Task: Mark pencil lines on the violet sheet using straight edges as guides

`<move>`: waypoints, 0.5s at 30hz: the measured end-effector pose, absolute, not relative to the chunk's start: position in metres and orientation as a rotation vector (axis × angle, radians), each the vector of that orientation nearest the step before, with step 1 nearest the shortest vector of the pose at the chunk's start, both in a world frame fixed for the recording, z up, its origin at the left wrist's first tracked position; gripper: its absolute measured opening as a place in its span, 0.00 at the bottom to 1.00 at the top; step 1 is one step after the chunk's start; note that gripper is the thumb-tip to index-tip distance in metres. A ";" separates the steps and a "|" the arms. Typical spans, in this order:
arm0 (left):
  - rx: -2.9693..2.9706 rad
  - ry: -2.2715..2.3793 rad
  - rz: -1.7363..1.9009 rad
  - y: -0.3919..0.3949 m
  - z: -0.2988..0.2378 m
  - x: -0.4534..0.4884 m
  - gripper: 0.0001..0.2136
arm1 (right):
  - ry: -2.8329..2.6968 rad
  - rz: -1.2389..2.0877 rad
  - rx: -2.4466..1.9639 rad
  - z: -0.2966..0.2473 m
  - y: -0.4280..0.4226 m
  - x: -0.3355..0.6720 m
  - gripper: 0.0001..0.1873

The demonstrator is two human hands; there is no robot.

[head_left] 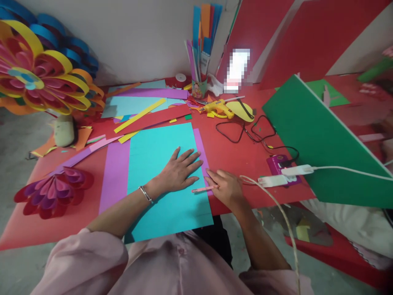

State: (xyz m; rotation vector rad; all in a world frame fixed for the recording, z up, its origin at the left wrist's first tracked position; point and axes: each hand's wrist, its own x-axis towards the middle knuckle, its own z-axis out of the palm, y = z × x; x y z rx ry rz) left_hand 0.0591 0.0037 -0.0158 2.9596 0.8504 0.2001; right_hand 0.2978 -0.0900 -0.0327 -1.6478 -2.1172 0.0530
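Note:
My left hand (pixel 179 170) lies flat and open, fingers spread, on a turquoise paper sheet (pixel 159 205). The sheet rests on a purple sheet (pixel 115 176) on the red table (pixel 242 157). My right hand (pixel 225 186) is closed around a pink pencil (pixel 199 189), whose tip rests at the turquoise sheet's right edge. A silver bracelet (pixel 145 194) circles my left wrist.
A yellow glue gun (pixel 217 108) and its black cable (pixel 251 133) lie behind. A green board (pixel 322 139) leans at right beside a white power strip (pixel 287 174). Paper flowers stand at left (pixel 37 73) and front left (pixel 53 190). Paper strips fill a cup (pixel 199 88).

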 end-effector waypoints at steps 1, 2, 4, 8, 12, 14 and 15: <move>2.960 0.848 0.207 0.004 -0.017 0.059 0.29 | -2.118 0.057 -1.646 -0.033 -0.090 0.298 0.18; 2.962 0.848 0.214 0.004 -0.017 0.059 0.29 | -2.117 0.055 -1.642 -0.034 -0.090 0.298 0.18; 2.966 0.850 0.221 0.004 -0.019 0.059 0.30 | -2.107 0.042 -1.632 -0.035 -0.089 0.298 0.18; 2.965 0.854 0.212 0.005 -0.019 0.059 0.30 | -2.101 0.025 -1.631 -0.035 -0.089 0.298 0.19; 2.969 0.854 0.174 0.005 -0.018 0.060 0.30 | -2.107 0.021 -1.654 -0.035 -0.090 0.298 0.18; 2.970 0.855 0.158 0.005 -0.018 0.060 0.31 | -2.105 0.023 -1.658 -0.035 -0.090 0.297 0.17; 2.971 0.856 0.151 0.005 -0.018 0.060 0.31 | -2.105 0.024 -1.658 -0.035 -0.090 0.297 0.17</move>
